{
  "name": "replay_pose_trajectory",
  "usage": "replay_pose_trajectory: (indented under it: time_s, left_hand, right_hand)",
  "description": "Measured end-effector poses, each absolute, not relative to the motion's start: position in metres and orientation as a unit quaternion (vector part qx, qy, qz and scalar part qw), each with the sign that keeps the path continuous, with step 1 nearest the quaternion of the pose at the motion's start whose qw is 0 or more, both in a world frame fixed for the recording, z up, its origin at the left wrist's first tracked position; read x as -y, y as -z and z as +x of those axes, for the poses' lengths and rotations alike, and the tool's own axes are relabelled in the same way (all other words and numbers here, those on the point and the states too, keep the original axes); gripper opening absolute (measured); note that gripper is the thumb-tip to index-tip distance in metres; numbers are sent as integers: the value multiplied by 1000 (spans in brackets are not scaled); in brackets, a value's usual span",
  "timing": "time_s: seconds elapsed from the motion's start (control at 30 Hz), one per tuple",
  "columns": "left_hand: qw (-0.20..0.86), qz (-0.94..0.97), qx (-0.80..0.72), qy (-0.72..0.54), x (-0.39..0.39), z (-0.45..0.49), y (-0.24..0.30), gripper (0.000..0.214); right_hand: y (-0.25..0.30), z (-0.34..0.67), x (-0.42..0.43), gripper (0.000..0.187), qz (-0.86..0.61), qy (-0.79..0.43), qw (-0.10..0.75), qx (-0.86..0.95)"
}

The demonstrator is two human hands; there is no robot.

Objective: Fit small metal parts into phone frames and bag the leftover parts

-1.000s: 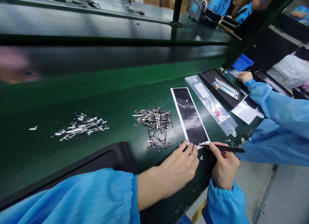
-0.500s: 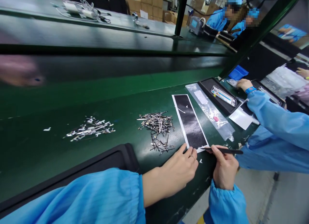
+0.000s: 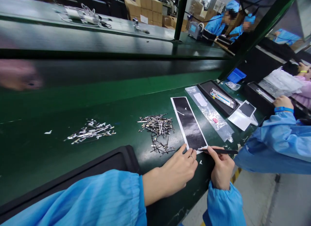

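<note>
- In front of my fingers, a long, rectangular black sheet with a white border (image 3: 190,125) lies flat on the dark green counter (image 3: 126,104), stretching away from me.
- My right hand (image 3: 222,167) grips a pair of slim, black, pointed tweezers (image 3: 225,151) between thumb and fingers; their tip reaches left to the sheet's near end, just beside my left fingers.
- My left hand (image 3: 173,172) is palm down, fingers bent, tips on that same near end; their undersides are hidden, so I cannot tell whether they pinch anything.
- Well ahead of my fingers, a thin white strip (image 3: 179,113) lies on the sheet.
- Near my right fingers, a small white T-shaped piece (image 3: 200,162) lies on the counter.
- Left of my left fingers sits a loose heap of thin black and silvery strips (image 3: 156,124); farther left, a pile of silver-and-white strips (image 3: 91,132).
- Beyond my right fingers lies a long clear plastic bag (image 3: 209,111), then a black tray (image 3: 206,87) holding a flat silvery frame (image 3: 222,98).
</note>
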State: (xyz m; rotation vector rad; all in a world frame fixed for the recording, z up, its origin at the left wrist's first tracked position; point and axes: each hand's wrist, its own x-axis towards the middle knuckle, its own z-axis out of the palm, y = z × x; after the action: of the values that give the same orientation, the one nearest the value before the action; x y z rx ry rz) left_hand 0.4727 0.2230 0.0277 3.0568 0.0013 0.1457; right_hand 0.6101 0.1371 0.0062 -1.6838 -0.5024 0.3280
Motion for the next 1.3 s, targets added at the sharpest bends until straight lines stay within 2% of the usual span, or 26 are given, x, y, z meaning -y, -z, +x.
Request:
replay_pose_trajectory:
  time_s: [0.57,0.77,0.83,0.93,1.07,1.17,1.3]
  left_hand:
    - [64,997,-4,-53,-224,472,-22,39]
    - [97,992,-47,-64,-222,461,-36,20]
    - [184,974,-120,-61,-220,451,-50,18]
    - [403,880,-247,-57,-217,433,-78,19]
    - [617,718,-322,-19,-214,414,-104,22]
    - [701,627,-337,-40,-211,404,-105,22]
    - [736,582,-336,-80,-206,394,-101,20]
  right_hand:
    - [-2,616,-140,17,-665,-209,699,161]
    - [-22,610,-134,17,-647,-208,720,140]
    - [-35,602,-129,16,-643,-208,723,142]
    - [-57,586,-123,15,-631,-206,730,163]
    - [-75,566,-121,7,-599,-217,717,281]
    - [-77,556,-124,2,-579,-249,687,363]
    - [-76,546,-128,7,-547,-263,667,431]
